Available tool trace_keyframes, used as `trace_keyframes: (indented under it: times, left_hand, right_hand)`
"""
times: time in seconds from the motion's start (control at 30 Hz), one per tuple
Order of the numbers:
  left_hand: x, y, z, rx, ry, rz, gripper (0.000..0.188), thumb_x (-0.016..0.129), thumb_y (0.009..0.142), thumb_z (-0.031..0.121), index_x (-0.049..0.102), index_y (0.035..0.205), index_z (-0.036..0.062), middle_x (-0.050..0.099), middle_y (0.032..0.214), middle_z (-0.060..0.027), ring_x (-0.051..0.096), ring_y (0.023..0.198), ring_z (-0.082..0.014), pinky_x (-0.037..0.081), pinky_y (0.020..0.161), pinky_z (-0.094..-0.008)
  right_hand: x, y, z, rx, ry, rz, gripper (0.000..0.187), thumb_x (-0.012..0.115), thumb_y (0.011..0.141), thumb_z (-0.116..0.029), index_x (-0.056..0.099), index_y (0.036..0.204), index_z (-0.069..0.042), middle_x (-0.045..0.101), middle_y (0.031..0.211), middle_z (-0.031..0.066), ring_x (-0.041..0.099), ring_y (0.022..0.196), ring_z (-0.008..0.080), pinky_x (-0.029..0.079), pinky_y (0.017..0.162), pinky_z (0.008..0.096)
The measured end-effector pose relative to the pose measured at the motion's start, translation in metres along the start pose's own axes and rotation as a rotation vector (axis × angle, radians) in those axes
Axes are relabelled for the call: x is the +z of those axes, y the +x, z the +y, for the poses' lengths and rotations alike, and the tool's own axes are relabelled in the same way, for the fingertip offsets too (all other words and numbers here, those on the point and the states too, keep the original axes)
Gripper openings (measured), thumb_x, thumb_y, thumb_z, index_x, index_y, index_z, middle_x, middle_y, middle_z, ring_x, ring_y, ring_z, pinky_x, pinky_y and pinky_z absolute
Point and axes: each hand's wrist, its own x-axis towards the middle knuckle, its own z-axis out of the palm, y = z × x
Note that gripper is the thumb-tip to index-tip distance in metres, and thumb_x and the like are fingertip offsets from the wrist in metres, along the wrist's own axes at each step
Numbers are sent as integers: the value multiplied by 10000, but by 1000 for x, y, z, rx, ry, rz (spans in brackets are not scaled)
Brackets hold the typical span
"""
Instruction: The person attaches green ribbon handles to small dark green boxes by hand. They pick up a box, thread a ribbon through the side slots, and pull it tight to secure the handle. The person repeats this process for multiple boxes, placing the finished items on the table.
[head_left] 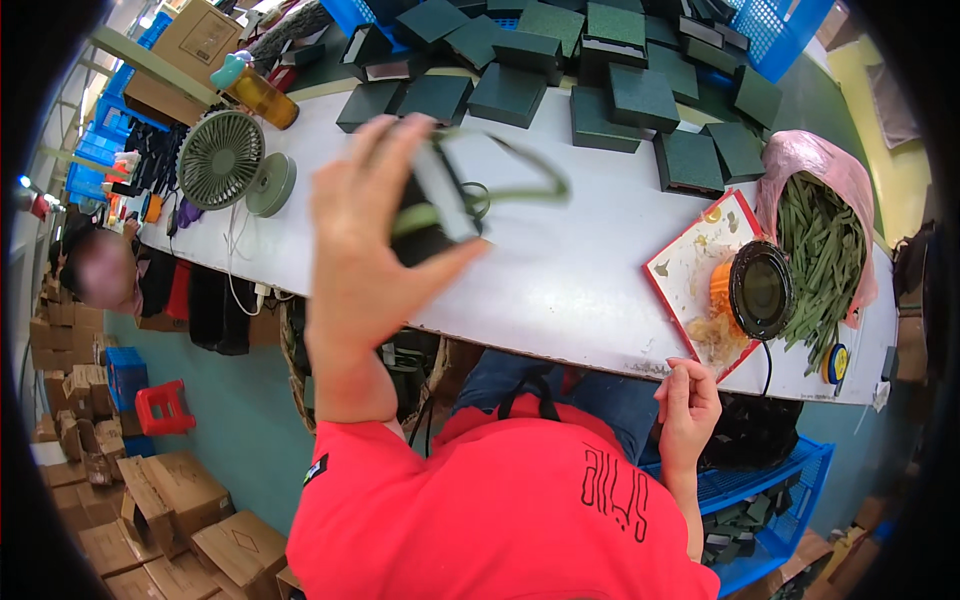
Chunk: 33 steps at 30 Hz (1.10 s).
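Over the left part of the white table point(540, 270), my left hand point(365, 230) is raised and grips a small dark green box point(425, 200), smeared by motion. A loose olive-green ribbon point(530, 165) trails from the box to the right. My right hand point(690, 405) hangs at the table's front edge, its fingers curled in; whatever they hold, if anything, is hidden. Closest to it is a red-edged white board point(700, 255) spotted with dried glue. On that board stands an orange pot with a black rim point(760, 290), dark inside.
Many dark green boxes point(507, 95) lie along the table's back. A pink bag point(815, 155) spills green ribbon strips point(820, 250) at right. Left are a green fan point(220, 160) and a bottle point(262, 95). A blue crate point(810, 490) stands below right; another person point(105, 270) sits far left.
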Motion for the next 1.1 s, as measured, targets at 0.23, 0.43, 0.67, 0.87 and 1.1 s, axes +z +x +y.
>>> trace_keyframes:
  times: [0.23, 0.43, 0.67, 0.87, 1.1]
  left_hand:
    - [-12, -26, -60, -385, 102, -152, 1005, 924, 602, 232, 445, 1478, 119, 573, 1316, -123, 524, 1200, -316, 398, 1027, -446]
    - [-18, -53, -84, -456, -83, -6, 1050, 919, 594, 200, 405, 1505, 108, 546, 1333, -156, 552, 1199, -325, 443, 1030, -427]
    - [-14, -46, -86, -336, -22, -361, 1110, 910, 518, 139, 401, 1503, 77, 450, 1499, -159, 432, 1383, -306, 356, 1139, -399]
    - [-7, -64, -104, -235, -148, -304, 1106, 937, 496, 179, 430, 1478, 123, 290, 1586, -201, 407, 1370, -424, 414, 1086, -505]
    - [-10, -69, -123, -141, -169, -304, 1123, 949, 501, 220, 408, 1481, 134, 309, 1559, -237, 424, 1369, -424, 415, 1075, -509]
  right_hand:
    - [24, 6, 0, 26, -59, -82, 100, 637, 977, -81, 659, 1045, -10, 608, 718, 0, 480, 579, 33, 395, 529, 202]
    - [125, 81, -28, -354, -267, -445, 141, 683, 885, -24, 678, 1026, -31, 650, 868, 67, 534, 604, 120, 437, 568, 260]
    - [270, 167, -16, -514, -153, -557, 192, 612, 936, -111, 693, 1086, -24, 702, 966, 157, 654, 781, 272, 518, 740, 367]
    - [293, 176, -28, -367, -329, -827, 193, 629, 932, -149, 705, 1045, -12, 710, 852, 133, 668, 775, 248, 527, 751, 352]
    - [288, 181, -49, -167, -398, -1079, 162, 664, 900, -122, 647, 1012, -7, 682, 789, 128, 643, 703, 247, 512, 666, 357]
